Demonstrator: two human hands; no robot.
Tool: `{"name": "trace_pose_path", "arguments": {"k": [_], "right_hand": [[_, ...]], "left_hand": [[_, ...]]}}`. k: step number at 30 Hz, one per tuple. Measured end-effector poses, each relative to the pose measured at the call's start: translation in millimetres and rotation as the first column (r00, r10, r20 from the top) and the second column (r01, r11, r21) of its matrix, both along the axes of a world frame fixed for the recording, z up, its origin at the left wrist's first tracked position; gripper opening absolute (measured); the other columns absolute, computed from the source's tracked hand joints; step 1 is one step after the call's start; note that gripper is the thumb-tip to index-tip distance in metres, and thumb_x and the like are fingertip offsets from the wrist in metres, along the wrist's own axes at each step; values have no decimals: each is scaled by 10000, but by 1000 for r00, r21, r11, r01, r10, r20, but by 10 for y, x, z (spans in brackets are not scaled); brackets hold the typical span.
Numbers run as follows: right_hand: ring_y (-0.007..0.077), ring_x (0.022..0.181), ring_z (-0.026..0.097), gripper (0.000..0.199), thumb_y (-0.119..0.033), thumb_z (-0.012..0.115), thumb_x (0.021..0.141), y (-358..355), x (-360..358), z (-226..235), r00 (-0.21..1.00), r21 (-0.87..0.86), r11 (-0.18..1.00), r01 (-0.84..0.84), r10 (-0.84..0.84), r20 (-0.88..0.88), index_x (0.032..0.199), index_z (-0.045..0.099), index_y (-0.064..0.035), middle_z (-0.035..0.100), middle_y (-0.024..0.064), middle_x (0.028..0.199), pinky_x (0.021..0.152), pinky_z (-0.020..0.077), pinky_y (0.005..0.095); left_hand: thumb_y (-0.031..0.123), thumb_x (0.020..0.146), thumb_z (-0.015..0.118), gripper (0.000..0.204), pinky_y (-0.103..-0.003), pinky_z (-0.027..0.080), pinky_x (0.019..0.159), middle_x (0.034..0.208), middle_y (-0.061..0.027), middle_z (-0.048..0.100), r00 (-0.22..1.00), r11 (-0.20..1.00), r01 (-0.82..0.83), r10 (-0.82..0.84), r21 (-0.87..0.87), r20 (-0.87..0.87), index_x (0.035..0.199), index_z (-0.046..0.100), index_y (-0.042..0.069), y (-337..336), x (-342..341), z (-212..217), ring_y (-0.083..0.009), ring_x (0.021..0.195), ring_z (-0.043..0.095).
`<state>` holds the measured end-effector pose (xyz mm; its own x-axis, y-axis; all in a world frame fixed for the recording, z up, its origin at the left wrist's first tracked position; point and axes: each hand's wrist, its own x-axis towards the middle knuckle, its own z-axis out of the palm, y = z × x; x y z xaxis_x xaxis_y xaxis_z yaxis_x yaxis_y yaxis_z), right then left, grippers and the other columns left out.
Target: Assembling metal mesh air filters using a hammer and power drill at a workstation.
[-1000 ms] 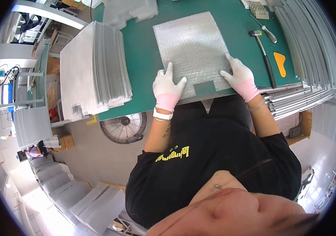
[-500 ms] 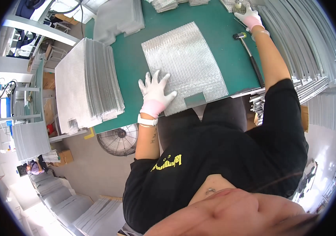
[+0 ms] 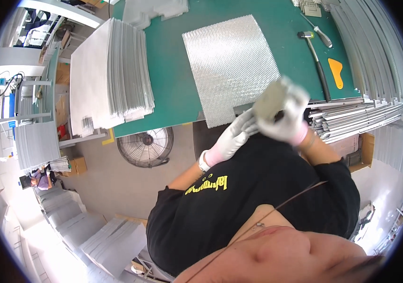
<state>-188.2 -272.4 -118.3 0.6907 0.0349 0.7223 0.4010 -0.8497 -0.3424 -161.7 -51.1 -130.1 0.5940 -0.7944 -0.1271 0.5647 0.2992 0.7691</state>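
Observation:
A silvery textured sheet [image 3: 229,61] with a notch in its near edge lies on the green table top [image 3: 168,70]. Over its near right corner, my right hand [image 3: 291,113] in a white glove is closed around a flat grey-tan piece [image 3: 270,101], smeared by motion, its exact kind unclear. Just left of that, my gloved left hand [image 3: 234,137] has its fingers stretched out toward the sheet's notched edge, beside the grey-tan piece. Whether its fingertips touch either one, I cannot tell.
Stacked silvery sheets [image 3: 112,75] stand at the left, more sheets [image 3: 152,9] behind. On the right lie a hammer [image 3: 318,66], a screwdriver [image 3: 323,35], an orange scraper [image 3: 336,73] and metal strips [image 3: 371,47]. Grey slotted plates [image 3: 310,7] lie far right. A floor fan [image 3: 145,144] stands below.
My right hand has come back from the far right corner to the sheet's near edge, now holding the grey-tan piece. My left hand has slid off the sheet, toward me and right.

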Motion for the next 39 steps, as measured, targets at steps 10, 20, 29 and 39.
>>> {"name": "trace_pose_path", "arguments": {"k": [10, 20, 29, 39], "right_hand": [[123, 838, 655, 370, -156, 692, 904, 518, -833, -693, 512, 823, 517, 237, 653, -558, 1219, 585, 7, 665, 48, 875, 753, 536, 270], [74, 686, 608, 261, -253, 619, 1021, 634, -490, -1011, 700, 899, -122, 420, 675, -235, 1139, 608, -20, 661, 19, 836, 648, 522, 237], [74, 581, 576, 232, -203, 667, 989, 692, -440, -801, 726, 860, 135, 493, 482, -492, 1056, 623, 15, 657, 31, 816, 542, 492, 235], [59, 688, 561, 225, -216, 637, 1006, 683, -437, -927, 797, 886, 80, 457, 404, -448, 1008, 616, 8, 643, 23, 838, 615, 464, 227]], "left_hand": [[253, 1043, 562, 290, -293, 514, 868, 1067, -60, 633, 922, 831, 84, -275, 550, 274, 1165, 558, -10, 305, -215, -523, -108, 950, 604], [300, 1033, 595, 381, -392, 484, 956, 1198, -154, 658, 865, 904, -367, 418, 218, -278, 1219, 588, -33, 113, -58, -677, -246, 1087, 642], [181, 1013, 628, 265, -312, 553, 813, 1062, -86, 707, 829, 800, -500, 553, 330, -85, 1161, 660, -36, 113, -118, -741, -149, 878, 679], [296, 1031, 608, 328, -285, 519, 767, 957, -67, 703, 951, 907, -224, 284, 358, -124, 1093, 674, -19, 57, -126, -746, -116, 821, 642]]}}
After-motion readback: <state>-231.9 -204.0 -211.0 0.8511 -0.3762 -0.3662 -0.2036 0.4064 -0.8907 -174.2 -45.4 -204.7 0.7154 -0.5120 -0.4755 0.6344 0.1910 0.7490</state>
